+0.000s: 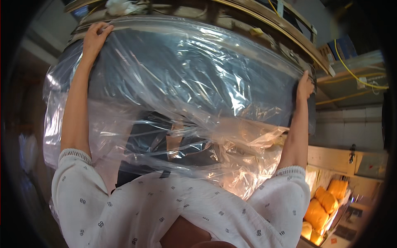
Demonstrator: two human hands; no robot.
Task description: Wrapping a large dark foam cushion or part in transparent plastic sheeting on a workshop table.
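A wide sheet of clear plastic film [206, 78] lies wrinkled over a dark flat surface and hangs down in front of my body. My left hand [97, 36] is at its far left edge, the thumb and fingers pinched together on the film. At the far right corner, my right hand [305, 87] is closed on the film's edge, with some of its fingers hidden. Both arms are stretched out over the sheet. Bright glare and folds run across the film between my hands.
Behind the far edge runs a long wooden rail [285, 31]. A white crumpled bundle [120, 7] lies at the back left. On the right, a yellow cord [345, 65] hangs near a shelf, and several orange bundles [324, 200] are piled lower down.
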